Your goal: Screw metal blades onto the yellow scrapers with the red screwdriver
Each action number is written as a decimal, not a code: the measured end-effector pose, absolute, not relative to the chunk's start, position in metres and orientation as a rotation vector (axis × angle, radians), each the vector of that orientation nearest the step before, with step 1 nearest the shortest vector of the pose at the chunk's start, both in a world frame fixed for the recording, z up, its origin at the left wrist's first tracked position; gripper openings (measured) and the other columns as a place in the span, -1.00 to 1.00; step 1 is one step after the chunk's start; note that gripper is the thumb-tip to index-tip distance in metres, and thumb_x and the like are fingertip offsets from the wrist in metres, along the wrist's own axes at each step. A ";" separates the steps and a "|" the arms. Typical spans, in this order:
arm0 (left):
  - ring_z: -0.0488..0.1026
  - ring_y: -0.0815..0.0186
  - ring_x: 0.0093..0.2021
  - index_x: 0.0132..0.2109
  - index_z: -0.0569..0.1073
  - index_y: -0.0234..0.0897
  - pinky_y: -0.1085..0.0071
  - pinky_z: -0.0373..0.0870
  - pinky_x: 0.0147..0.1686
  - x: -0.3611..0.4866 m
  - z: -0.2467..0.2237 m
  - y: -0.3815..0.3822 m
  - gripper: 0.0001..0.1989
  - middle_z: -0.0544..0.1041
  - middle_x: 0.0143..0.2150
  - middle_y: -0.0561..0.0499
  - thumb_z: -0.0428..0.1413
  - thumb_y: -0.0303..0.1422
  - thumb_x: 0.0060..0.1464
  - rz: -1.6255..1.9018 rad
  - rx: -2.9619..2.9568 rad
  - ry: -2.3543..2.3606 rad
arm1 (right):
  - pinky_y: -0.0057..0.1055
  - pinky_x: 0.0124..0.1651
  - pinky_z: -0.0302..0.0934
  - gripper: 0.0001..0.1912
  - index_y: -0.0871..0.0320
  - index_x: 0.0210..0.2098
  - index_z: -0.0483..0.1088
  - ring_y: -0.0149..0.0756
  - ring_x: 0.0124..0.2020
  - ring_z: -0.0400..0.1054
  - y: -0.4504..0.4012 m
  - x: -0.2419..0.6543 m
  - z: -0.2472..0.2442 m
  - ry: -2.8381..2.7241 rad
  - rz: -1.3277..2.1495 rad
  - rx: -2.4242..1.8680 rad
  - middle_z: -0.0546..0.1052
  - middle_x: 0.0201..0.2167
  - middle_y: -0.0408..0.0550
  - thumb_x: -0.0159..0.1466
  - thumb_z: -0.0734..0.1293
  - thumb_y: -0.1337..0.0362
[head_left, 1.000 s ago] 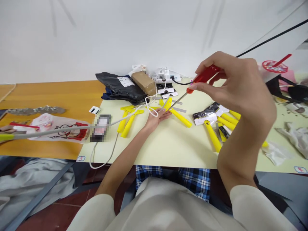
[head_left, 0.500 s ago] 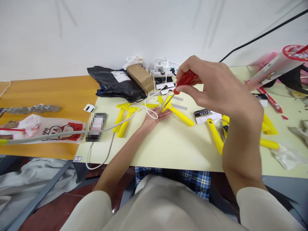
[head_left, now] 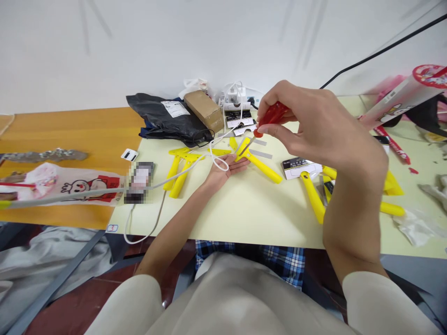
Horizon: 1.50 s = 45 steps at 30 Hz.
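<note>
Above the pale yellow tabletop, your right hand pinched a red-handled screwdriver between thumb and fingertips, the other fingers curled over it. Its thin steel shaft slanted down and left over the top of a yellow plastic piece; you could not tell whether the tip touched it. Just below, your left hand lay open and palm up on the tabletop, fingers loosely extended, beside the yellow piece. A white cable looped next to those fingers. More yellow pieces lay to the left, and a yellow handle lay to the right beside a printed card. Behind them sat a black plastic mailer, a cardboard box and a white power strip.
</note>
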<state>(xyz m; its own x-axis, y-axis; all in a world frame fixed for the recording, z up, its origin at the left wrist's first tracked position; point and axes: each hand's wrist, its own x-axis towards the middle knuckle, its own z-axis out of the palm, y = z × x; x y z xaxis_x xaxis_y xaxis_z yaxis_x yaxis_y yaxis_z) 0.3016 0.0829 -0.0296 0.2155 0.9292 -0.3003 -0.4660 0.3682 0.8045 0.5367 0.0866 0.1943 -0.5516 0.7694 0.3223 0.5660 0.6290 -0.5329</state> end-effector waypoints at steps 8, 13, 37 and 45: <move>0.74 -0.14 0.14 -0.06 0.62 -0.39 -0.17 0.50 0.42 0.302 -0.028 0.083 -0.70 0.75 0.07 -0.38 0.41 -0.22 0.28 1.068 0.623 0.875 | 0.15 0.03 0.38 -0.85 -0.17 -0.04 0.48 0.19 -0.06 0.58 0.087 0.536 0.194 -2.331 0.457 -1.033 0.66 -0.10 -0.09 0.41 0.43 0.20; 0.74 -0.13 0.14 -0.05 0.61 -0.38 -0.14 0.52 0.40 0.301 -0.028 0.083 -0.70 0.75 0.06 -0.38 0.41 -0.22 0.29 1.060 0.609 0.880 | 0.20 0.03 0.42 -0.85 -0.17 -0.02 0.45 0.19 -0.05 0.62 0.087 0.537 0.194 -2.342 0.434 -1.025 0.66 -0.09 -0.10 0.44 0.41 0.19; 0.77 -0.12 0.06 -0.04 0.58 -0.34 -0.01 0.66 0.19 0.299 -0.032 0.083 -0.60 0.77 0.02 -0.35 0.48 -0.15 0.19 0.993 0.749 0.861 | 0.27 0.09 0.49 -0.63 -0.38 0.08 0.45 0.24 0.03 0.58 0.092 0.550 0.190 -2.160 0.504 -1.124 0.62 0.09 -0.17 0.34 0.46 0.18; 0.78 -0.09 0.03 -0.05 0.60 -0.34 0.04 0.68 0.14 0.299 -0.030 0.082 -0.61 0.77 0.03 -0.35 0.48 -0.15 0.20 0.969 0.756 0.894 | 0.12 0.03 0.48 -0.62 -0.22 0.11 0.43 0.15 0.00 0.57 0.101 0.555 0.183 -2.187 0.409 -1.076 0.64 0.00 -0.07 0.34 0.47 0.25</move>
<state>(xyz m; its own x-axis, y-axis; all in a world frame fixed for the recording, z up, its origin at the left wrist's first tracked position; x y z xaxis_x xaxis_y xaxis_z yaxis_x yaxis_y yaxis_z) 0.2992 0.0820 -0.0298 0.2859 0.9143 -0.2870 -0.3589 0.3799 0.8526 0.5547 0.1011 0.1833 -0.4454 0.7900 0.4215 0.5843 0.6131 -0.5317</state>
